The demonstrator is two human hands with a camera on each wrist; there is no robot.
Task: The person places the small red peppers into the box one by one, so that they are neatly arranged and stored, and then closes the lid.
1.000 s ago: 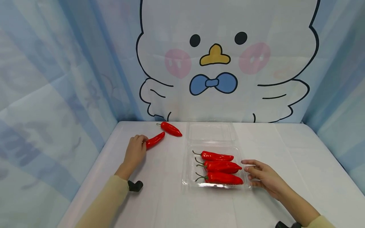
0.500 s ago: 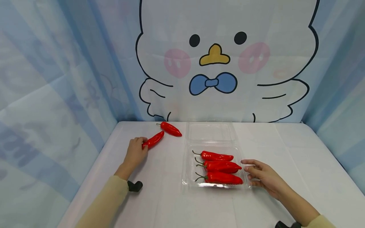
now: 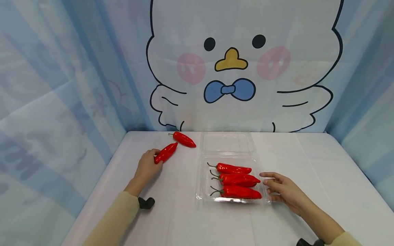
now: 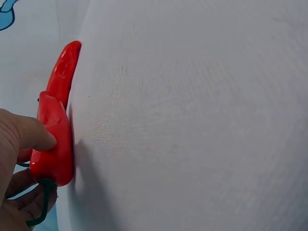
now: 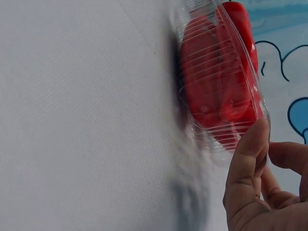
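Observation:
My left hand pinches a red chili pepper at the table's back left. In the left wrist view the thumb lies across that pepper, and its green stem points toward the palm. Just beyond it lies a second red chili pepper. A hinged clear plastic box stands open at the middle, lid laid back. Several red peppers lie in it side by side, stems to the left. My right hand has its loosely bent fingers at the box's right edge; the right wrist view shows fingertips against the clear wall.
The box's transparent lid lies flat toward the back edge. A white cloth covers the table. Behind it hangs a curtain with a cartoon bird, and blue curtains close both sides.
My left hand has turned the gripped pepper a little, so it slants more steeply and its broad side shows. The right hand and the box have stayed put.

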